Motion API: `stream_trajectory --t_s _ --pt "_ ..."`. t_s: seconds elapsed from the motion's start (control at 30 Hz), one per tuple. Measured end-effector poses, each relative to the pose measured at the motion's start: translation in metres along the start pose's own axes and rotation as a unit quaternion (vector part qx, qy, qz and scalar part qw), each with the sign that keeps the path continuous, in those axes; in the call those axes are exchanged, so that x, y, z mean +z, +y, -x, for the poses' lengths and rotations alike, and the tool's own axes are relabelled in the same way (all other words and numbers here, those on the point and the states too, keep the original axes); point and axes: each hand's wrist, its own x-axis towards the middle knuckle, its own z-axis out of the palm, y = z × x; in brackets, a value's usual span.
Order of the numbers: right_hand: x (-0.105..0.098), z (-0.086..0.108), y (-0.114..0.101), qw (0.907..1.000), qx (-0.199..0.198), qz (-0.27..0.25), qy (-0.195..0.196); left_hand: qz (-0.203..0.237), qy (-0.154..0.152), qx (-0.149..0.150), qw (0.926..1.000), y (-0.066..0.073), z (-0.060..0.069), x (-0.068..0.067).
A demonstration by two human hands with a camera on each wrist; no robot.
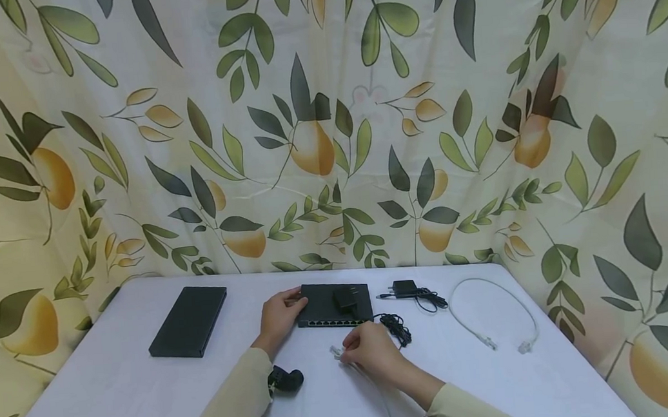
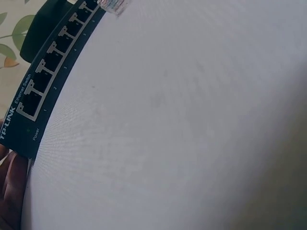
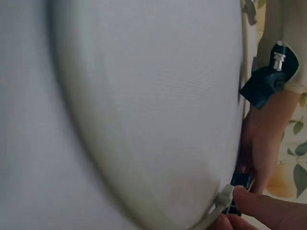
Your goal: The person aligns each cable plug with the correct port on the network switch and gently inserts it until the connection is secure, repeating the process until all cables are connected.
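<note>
A black TP-LINK Ethernet switch (image 1: pixel 317 295) lies on the table with its row of ports (image 2: pixel 46 67) facing the person. My left hand (image 1: pixel 280 317) holds the switch by its left end. In front of the ports, my right hand (image 1: pixel 372 351) pinches a white network cable (image 3: pixel 115 191) close to its clear plug (image 1: pixel 336 352). That plug is apart from the ports in the head view; its tip also shows at the top of the left wrist view. A black power adapter (image 1: pixel 345 298) rests on top of the switch.
A flat black box (image 1: pixel 188 322) lies at the left. Right of the switch are a bundled black cord (image 1: pixel 397 328) and a second power adapter (image 1: pixel 405 287) with its coiled lead. Farther right lies another white network cable (image 1: pixel 517 299). A patterned curtain (image 1: pixel 331 170) hangs behind.
</note>
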Motion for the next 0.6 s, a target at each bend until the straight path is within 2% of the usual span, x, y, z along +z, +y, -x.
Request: stream_trajectory --t_s 0.2,0.6 --pt "0.0071 -0.0044 0.0026 0.9999 0.005 -0.007 0.010 0.004 -0.003 -0.001 1.0000 0.0009 0.0005 0.0008" --pt "0.0067 -0.0078 0.0074 0.9995 0.020 -0.019 0.012 0.002 -0.001 0.007 1.0000 -0.0025 -0.0014 0.0009"
